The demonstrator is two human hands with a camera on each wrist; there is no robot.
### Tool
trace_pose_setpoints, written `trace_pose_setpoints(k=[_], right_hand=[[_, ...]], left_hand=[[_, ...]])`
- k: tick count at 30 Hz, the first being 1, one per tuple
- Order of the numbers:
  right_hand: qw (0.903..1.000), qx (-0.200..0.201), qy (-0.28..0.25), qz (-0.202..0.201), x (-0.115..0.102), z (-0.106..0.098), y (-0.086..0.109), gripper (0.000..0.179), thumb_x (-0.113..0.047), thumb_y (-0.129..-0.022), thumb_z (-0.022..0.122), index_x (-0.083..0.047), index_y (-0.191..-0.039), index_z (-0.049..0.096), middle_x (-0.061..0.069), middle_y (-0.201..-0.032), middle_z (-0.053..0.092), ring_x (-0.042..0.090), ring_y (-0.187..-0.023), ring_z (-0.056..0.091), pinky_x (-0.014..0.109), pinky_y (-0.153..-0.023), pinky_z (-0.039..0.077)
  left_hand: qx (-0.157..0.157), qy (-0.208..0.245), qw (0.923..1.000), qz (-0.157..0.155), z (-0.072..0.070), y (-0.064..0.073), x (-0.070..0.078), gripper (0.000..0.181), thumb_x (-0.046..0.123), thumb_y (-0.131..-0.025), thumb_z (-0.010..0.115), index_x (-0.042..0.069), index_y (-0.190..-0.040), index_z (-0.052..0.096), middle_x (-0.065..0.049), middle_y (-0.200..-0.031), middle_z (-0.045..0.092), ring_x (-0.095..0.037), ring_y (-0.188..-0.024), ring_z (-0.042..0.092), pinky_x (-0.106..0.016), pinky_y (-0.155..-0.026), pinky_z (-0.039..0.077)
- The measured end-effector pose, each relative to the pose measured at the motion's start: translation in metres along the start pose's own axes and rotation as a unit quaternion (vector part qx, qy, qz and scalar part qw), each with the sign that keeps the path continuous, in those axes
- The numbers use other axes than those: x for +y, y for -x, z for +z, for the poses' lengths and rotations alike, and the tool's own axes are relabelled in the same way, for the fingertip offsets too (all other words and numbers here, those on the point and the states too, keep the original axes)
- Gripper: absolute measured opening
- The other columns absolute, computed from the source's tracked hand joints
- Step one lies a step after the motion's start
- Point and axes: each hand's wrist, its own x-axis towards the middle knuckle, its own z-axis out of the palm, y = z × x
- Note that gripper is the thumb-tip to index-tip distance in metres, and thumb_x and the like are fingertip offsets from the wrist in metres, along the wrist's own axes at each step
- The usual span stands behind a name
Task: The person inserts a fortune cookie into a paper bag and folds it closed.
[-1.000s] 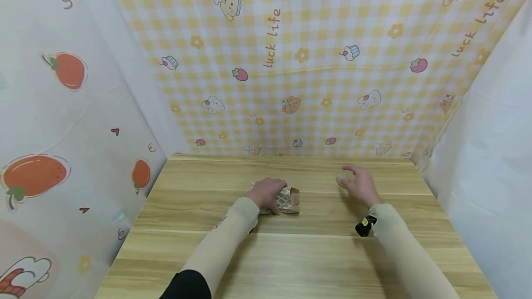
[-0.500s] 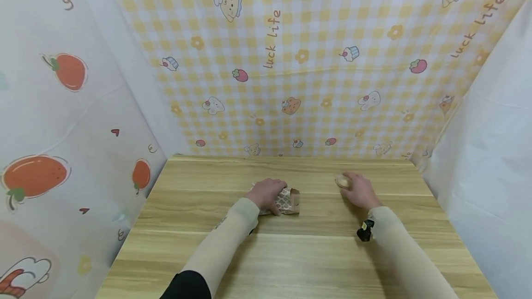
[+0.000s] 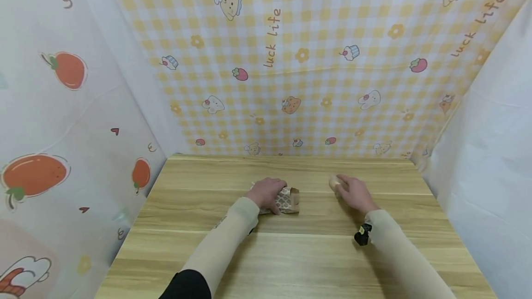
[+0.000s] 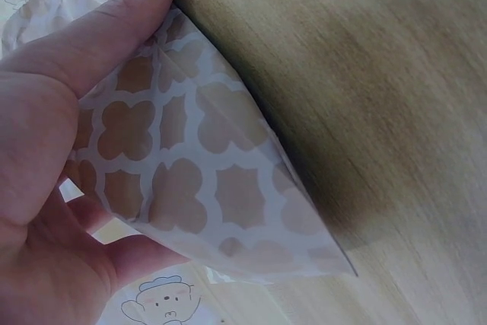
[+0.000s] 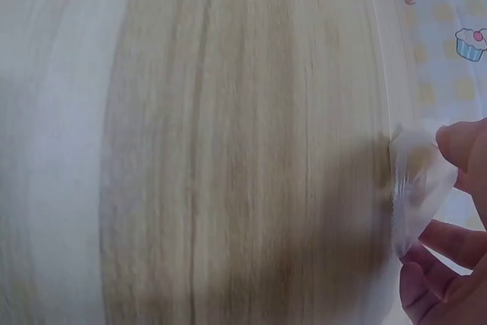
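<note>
A brown paper bag (image 3: 287, 200) with a white lattice pattern lies on its side on the wooden table, its opening facing right. Over it lies my left hand (image 3: 265, 193), gripping it; in the left wrist view the thumb presses along the patterned side of the bag (image 4: 179, 142) and other fingers reach round behind. To the right, my right hand (image 3: 355, 194) pinches a small pale item in a clear plastic wrapper (image 3: 334, 182). The right wrist view shows the crimped edge of this wrapped item (image 5: 417, 180) between thumb and fingers; its exact kind is unclear.
The wooden table (image 3: 291, 262) reaches back to a yellow checked cloth (image 3: 307, 86) with cartoon prints. White cloth walls stand on the left (image 3: 91, 119) and right (image 3: 478, 137). A gap of table separates the bag from the wrapped item.
My right hand has closed its fingers on the wrapped item and shifted it slightly left, toward the bag. My left hand and the bag stay where they were.
</note>
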Motion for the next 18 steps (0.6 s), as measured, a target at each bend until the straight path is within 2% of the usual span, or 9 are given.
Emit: trace_pose_setpoints(k=[10,15,18], right_hand=[[0.9984,-0.012,-0.055,0.007,-0.008,0.005,0.002,0.051,-0.017,-0.098,0.072,0.003,-0.143,0.059,0.034,-0.131,0.064,0.051,-0.118,0.063,0.067,-0.100,0.051],[0.9972,-0.003,-0.075,0.005,-0.020,0.010,0.001,0.046,-0.017,-0.095,0.077,0.002,-0.136,0.064,0.031,-0.125,0.068,0.044,-0.110,0.066,0.060,-0.093,0.056],[0.9956,-0.001,-0.093,0.006,-0.030,0.012,-0.001,0.044,-0.017,-0.095,0.078,0.002,-0.132,0.063,0.027,-0.121,0.069,0.038,-0.103,0.067,0.052,-0.086,0.057]], left_hand=[[0.002,-0.002,1.0000,-0.001,-0.002,0.001,0.001,0.090,0.041,-0.072,0.098,0.018,-0.147,0.054,0.002,-0.142,0.062,-0.025,-0.128,0.060,-0.043,-0.105,0.053],[0.001,0.000,1.0000,-0.001,-0.003,0.002,0.001,0.090,0.041,-0.073,0.097,0.017,-0.149,0.054,0.001,-0.145,0.061,-0.025,-0.130,0.059,-0.043,-0.106,0.053],[0.000,0.001,1.0000,-0.001,-0.003,0.002,0.001,0.090,0.041,-0.073,0.097,0.017,-0.149,0.054,0.001,-0.146,0.061,-0.026,-0.131,0.059,-0.043,-0.107,0.052]])
